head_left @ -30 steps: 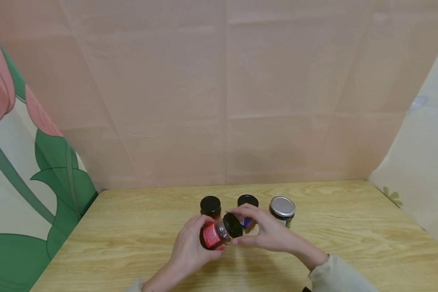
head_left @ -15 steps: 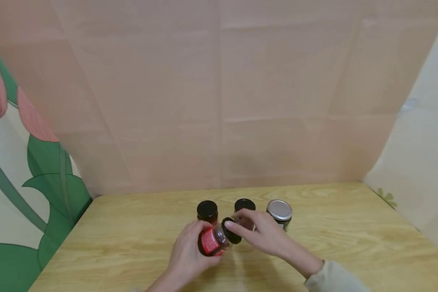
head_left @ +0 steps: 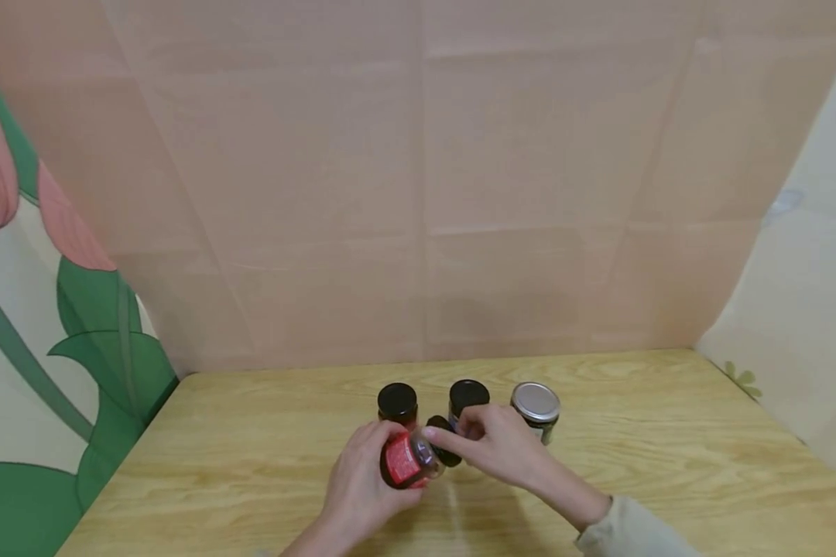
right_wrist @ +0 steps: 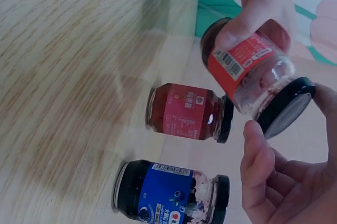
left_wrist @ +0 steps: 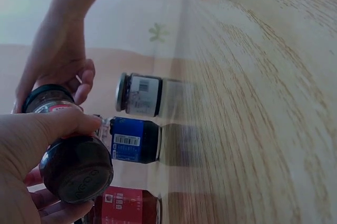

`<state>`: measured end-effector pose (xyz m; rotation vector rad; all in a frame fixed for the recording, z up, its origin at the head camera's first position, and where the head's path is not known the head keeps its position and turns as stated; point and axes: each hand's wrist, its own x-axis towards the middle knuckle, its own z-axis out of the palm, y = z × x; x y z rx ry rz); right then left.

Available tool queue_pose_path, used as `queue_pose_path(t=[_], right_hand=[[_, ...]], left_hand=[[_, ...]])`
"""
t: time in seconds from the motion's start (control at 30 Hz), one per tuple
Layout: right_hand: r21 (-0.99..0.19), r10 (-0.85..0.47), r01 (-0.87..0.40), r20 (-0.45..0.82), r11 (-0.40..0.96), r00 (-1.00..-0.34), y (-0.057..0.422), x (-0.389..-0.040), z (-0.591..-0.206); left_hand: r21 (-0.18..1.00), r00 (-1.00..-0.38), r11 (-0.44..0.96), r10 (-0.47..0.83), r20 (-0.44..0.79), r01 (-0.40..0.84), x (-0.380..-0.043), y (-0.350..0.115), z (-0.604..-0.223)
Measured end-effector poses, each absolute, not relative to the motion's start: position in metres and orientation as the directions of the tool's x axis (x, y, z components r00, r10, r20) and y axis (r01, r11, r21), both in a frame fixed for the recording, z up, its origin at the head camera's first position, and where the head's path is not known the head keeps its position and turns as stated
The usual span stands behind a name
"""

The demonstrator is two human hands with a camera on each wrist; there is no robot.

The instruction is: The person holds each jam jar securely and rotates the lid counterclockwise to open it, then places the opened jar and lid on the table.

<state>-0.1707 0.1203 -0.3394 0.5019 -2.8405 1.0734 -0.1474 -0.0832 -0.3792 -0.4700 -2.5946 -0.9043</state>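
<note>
My left hand (head_left: 362, 476) holds a glass jar (head_left: 402, 459) with a red label, tilted so its mouth leans right. The fingers wrap around the body, and the jar's dark base (left_wrist: 79, 174) faces the left wrist camera. At the mouth sits a black lid (right_wrist: 287, 109). My right hand (head_left: 505, 447) pinches this lid by its edge, thumb on one side and fingertips on the other. Just behind, a pink-red-labelled jar (right_wrist: 184, 112) and a blue-labelled jar (right_wrist: 167, 192) stand upright with black lids on. The right hand partly covers the blue-labelled one in the head view.
Right of those stands a jar with a silver lid (head_left: 536, 402) and a pale label. All rest on a wood-grain table (head_left: 251, 456). A plain pinkish cloth (head_left: 320, 193) hangs behind the far edge, and a flower-printed cloth (head_left: 101, 340) hangs at the left.
My right hand's spread fingers have drawn together on the lid, its thumb shifting from the near side onto the top edge. The left hand keeps its hold on the tilted jar.
</note>
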Motion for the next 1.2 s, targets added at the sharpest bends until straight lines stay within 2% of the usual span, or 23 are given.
queue_pose_path(t=[0.27,0.47,0.7,1.03,1.2], right_hand=[[-0.706,-0.358,-0.33,0.115,0.627,-0.926,0.125,-0.173,-0.338],[-0.737,-0.37,-0.313,0.092,0.599,-0.924,0.128,-0.174,-0.334],[-0.663,-0.453,-0.451,0.185,0.597,-0.872,0.131,-0.174,-0.337],[-0.671,-0.604,-0.62,0.311,0.407,-0.734,0.139,-0.178,-0.339],[-0.658,-0.592,-0.628,0.329,0.415,-0.736,0.138,-0.178,-0.341]], left_hand=[[0.51,-0.877,0.75,0.194,0.439,0.421,-0.149,-0.083,-0.381],[0.504,-0.876,0.752,0.2,0.439,0.425,-0.151,-0.081,-0.379],[0.537,-0.896,0.741,0.198,0.398,0.403,-0.148,-0.082,-0.381],[0.587,-0.912,0.716,0.177,0.371,0.378,-0.15,-0.083,-0.381],[0.597,-0.918,0.713,0.175,0.357,0.368,-0.149,-0.084,-0.38]])
